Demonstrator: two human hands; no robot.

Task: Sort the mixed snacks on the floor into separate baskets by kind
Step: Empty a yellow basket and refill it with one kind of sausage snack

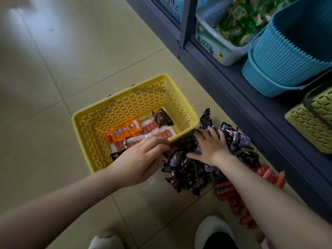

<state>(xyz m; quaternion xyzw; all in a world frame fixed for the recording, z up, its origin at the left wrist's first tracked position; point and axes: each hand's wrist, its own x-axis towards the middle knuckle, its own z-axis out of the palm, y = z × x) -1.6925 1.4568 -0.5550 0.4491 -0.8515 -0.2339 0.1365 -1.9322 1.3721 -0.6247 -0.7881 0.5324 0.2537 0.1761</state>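
Note:
A yellow basket [179,105] stands on the floor holding an orange sausage pack [124,132], clear packs of small sausages [152,127] and one dark brown packet [161,118]. To its right lies a pile of dark snack packets [190,173], with red sausage sticks [231,196] beyond it. My left hand [142,159] hovers over the basket's near right corner, fingertips pinched at the edge of the pile; whether it holds a packet is unclear. My right hand [210,146] lies flat, fingers spread, on top of the pile.
A dark shelf unit [224,72] runs along the right. On it sit a white bin of green packets [224,51], stacked blue baskets [287,56] and an olive basket [312,119]. My shoes [213,230] are at the bottom. Bare tiled floor lies to the left.

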